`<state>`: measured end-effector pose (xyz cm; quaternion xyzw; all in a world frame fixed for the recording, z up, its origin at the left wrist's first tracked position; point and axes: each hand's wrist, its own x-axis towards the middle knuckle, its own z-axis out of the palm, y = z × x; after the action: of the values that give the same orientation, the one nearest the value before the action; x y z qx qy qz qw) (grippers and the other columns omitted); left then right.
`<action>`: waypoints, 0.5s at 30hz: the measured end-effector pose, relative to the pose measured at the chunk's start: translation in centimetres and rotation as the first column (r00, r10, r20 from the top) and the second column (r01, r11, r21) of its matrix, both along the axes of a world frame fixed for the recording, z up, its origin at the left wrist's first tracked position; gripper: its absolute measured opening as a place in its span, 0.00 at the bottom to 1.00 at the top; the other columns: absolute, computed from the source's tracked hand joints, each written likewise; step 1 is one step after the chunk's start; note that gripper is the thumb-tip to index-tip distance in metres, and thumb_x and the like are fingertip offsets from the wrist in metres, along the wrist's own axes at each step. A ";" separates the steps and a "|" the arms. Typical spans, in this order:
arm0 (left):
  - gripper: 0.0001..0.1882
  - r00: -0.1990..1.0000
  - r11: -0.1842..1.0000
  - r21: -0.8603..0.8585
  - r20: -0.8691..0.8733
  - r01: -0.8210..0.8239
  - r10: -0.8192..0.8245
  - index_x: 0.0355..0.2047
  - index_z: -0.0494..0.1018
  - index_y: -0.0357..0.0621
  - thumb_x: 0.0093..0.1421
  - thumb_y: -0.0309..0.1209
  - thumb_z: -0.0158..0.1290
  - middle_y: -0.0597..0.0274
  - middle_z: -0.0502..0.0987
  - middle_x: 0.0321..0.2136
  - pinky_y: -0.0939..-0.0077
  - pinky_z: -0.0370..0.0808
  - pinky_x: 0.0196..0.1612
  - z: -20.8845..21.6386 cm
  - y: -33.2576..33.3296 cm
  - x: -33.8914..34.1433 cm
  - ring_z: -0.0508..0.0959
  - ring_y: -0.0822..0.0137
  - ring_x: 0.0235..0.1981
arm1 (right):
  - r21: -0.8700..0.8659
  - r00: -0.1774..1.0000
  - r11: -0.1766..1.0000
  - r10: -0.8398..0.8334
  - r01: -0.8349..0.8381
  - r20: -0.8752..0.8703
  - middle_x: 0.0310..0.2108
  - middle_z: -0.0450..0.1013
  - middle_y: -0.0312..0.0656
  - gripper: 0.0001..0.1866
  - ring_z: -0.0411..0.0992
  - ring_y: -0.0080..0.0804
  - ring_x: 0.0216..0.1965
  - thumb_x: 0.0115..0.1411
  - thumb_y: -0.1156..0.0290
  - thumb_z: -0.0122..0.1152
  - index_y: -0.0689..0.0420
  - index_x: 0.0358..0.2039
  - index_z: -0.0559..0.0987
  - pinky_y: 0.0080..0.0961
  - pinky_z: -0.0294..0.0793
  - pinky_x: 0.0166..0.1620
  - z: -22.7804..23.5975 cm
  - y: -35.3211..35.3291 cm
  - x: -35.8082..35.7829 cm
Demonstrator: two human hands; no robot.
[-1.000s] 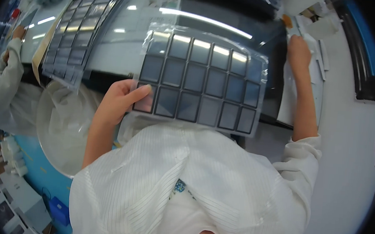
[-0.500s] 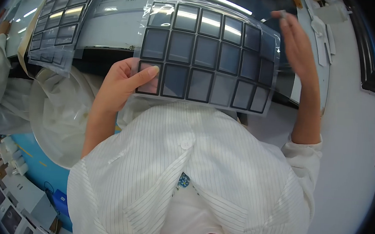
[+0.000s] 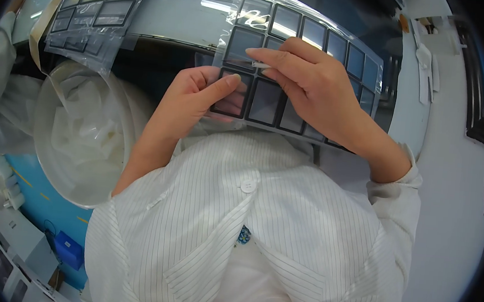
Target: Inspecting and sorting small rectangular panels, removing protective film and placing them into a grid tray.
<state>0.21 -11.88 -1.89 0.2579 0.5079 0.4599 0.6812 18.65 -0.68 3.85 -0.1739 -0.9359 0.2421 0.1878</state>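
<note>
Head view: left hand [image 3: 194, 94], grip closed on near left corner of one panel sheet [image 3: 265, 102] before torso, thumb above, fingers beneath. Right hand [image 3: 319, 89], grip pinched round one small white piece [image 3: 260, 65] over sheet. One tub [image 3: 69, 189] left.

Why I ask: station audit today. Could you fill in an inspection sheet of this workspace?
Surface: pale, glossy table.
Job's things: clear sheet with dark-framed panels; small pale item.
Clutter: another panelled sheet on the left; tub with crumpled clear plastic.
Hands: left hand grips the first sheet's near-left corner; right hand pinches the small item over the panels.
Cables: thin dark loop, probably a cable, near a blue box.
Surroundings: co-worker's sleeve, blue floor.
</note>
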 end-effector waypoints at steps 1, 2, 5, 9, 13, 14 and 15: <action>0.16 1.000 1.000 0.001 0.007 -0.009 0.009 0.38 0.77 0.38 0.63 0.40 0.53 0.60 0.80 0.31 0.77 0.79 0.33 -0.1 -0.2 -0.1 0.81 0.70 0.30 | 0.027 1.000 1.000 0.007 -0.008 0.021 0.27 0.69 0.37 0.12 0.69 0.30 0.26 0.54 0.81 0.60 0.56 0.40 0.80 0.23 0.68 0.28 0.2 -0.2 -0.3; 0.16 1.000 1.000 0.008 0.015 -0.004 0.004 0.38 0.77 0.38 0.63 0.40 0.53 0.60 0.80 0.31 0.77 0.79 0.33 -0.1 -0.3 -0.2 0.81 0.70 0.30 | 0.028 0.999 0.999 0.015 -0.016 0.028 0.27 0.69 0.37 0.12 0.69 0.30 0.26 0.54 0.81 0.60 0.56 0.40 0.80 0.23 0.68 0.28 0.2 -0.2 -0.6; 0.15 1.000 1.000 0.016 0.030 -0.005 0.005 0.38 0.77 0.37 0.63 0.39 0.53 0.60 0.80 0.29 0.78 0.79 0.32 0.0 -0.5 -0.3 0.81 0.70 0.29 | 0.072 0.998 0.996 0.056 -0.056 0.001 0.24 0.68 0.37 0.12 0.68 0.30 0.22 0.53 0.82 0.61 0.57 0.39 0.80 0.23 0.68 0.25 0.0 -0.4 -1.2; 0.14 1.000 1.000 0.015 0.012 -0.015 0.015 0.37 0.77 0.38 0.63 0.38 0.53 0.60 0.80 0.28 0.78 0.79 0.31 -0.3 -0.5 -0.3 0.81 0.70 0.28 | 0.106 0.997 0.991 0.076 -0.076 0.002 0.23 0.68 0.37 0.12 0.69 0.29 0.21 0.52 0.82 0.62 0.57 0.38 0.80 0.24 0.68 0.24 -0.3 -0.6 -1.7; 0.14 1.000 1.000 0.004 0.003 -0.025 0.025 0.37 0.77 0.38 0.62 0.37 0.53 0.60 0.80 0.27 0.78 0.79 0.31 -0.1 -0.4 -0.2 0.81 0.70 0.28 | 0.124 0.997 0.989 0.082 -0.083 0.016 0.23 0.69 0.37 0.11 0.69 0.30 0.21 0.52 0.82 0.62 0.58 0.37 0.80 0.23 0.67 0.23 -0.5 -0.5 -2.0; 0.13 0.999 0.999 0.005 0.006 -0.032 0.032 0.37 0.77 0.38 0.63 0.37 0.53 0.60 0.80 0.28 0.78 0.79 0.31 0.1 -0.4 -0.2 0.81 0.70 0.28 | 0.121 0.996 0.989 0.084 -0.086 0.020 0.23 0.69 0.37 0.11 0.69 0.30 0.21 0.52 0.82 0.62 0.58 0.37 0.80 0.23 0.67 0.23 -0.5 -0.5 -2.0; 0.13 0.999 0.999 0.006 0.008 -0.040 0.040 0.37 0.77 0.38 0.63 0.37 0.53 0.60 0.80 0.28 0.78 0.79 0.30 0.2 -0.4 -0.1 0.81 0.70 0.28 | 0.133 0.996 0.987 0.083 -0.086 0.032 0.23 0.69 0.38 0.11 0.69 0.30 0.21 0.52 0.82 0.62 0.58 0.37 0.80 0.23 0.67 0.23 -0.5 -0.5 -2.1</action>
<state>0.07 -12.28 -1.67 0.2478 0.5091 0.4759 0.6730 16.54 -1.19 3.40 -0.1242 -0.9590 0.1840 0.1762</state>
